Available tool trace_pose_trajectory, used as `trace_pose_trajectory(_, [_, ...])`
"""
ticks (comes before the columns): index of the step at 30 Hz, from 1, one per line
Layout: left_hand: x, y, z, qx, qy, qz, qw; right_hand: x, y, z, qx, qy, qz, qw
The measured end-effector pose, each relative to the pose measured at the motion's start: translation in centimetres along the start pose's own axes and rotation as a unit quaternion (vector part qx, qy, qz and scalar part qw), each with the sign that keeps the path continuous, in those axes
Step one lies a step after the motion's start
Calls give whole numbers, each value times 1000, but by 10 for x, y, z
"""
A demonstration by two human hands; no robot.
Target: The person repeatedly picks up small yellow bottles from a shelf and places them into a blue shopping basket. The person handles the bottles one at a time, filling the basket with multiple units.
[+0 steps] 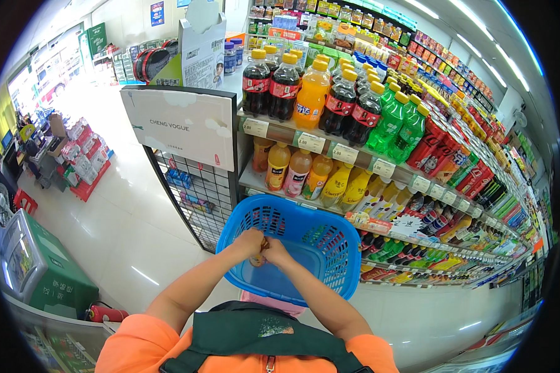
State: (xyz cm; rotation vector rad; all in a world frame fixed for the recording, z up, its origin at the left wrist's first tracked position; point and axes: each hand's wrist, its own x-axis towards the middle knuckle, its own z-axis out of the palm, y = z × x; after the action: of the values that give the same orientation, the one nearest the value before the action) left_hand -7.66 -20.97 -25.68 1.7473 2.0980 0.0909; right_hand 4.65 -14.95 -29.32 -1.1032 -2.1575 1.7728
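Basket (305,212) sits under your left hand (249,242) and right hand (276,253), which both grip a small brown thing (257,260) between them, near the basket's left edge, but I cannot tell which way its long side lies.

Both arms are bare and reach out in front of the tummy. I see the left forearm (202,280) slant in from one side and the right forearm (314,289) from the other, so they make a pointy roof shape. The left hand (249,241) and the right hand (275,251) are close together, fingers curled in, with the backs of both hands facing up.
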Motion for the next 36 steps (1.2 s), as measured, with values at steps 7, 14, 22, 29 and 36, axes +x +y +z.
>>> trace_pose_trajectory(7, [-12, 3, -15, -7, -35, -34, 999, 12, 6, 4, -54, -24, -40, 997])
trace_pose_trajectory(14, [-4, 0, -35, -105, 136, 25, 985, 15, -26, -24, -183, 59, -147, 970])
trace_pose_trajectory(22, [74, -2, -122, -245, 415, 123, 868, 58, -148, -87, -91, 237, -272, 928])
trace_pose_trajectory(29, [105, 7, -163, -342, 325, 85, 878, 126, -148, -122, -18, 175, -181, 968])
trace_pose_trajectory(36, [30, 17, -134, -199, 459, 145, 854, 39, -139, -90, -101, 170, -261, 945])
